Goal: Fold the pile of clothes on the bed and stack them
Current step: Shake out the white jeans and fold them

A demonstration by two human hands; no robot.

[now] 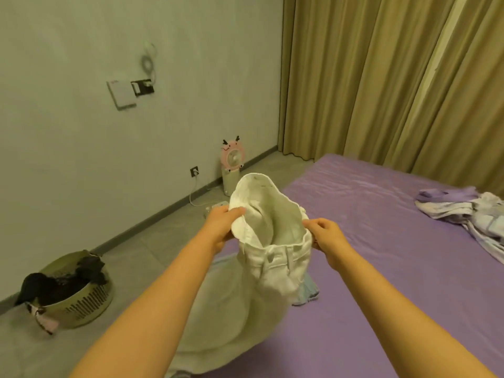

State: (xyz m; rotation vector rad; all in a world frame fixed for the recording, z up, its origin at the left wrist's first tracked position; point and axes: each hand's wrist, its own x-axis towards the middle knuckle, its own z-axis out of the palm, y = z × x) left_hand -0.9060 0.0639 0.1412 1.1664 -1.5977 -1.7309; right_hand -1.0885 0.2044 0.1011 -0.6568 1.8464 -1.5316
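My fingers on my left hand and right hand pinch one white pair of trousers by its waistband at frame centre, above the purple bed, one clothes heap at right, one laundry basket on the floor lower left.

Trousers held up at centre over near-left corner of bed, waistband gripped by left hand on left side and right hand on right. Small garment laid on bed just behind trousers. Clothes pile placed on bed, far right. Basket set on floor, near left, clothes in it. Fan stood on floor by far wall. Curtain hung behind bed.
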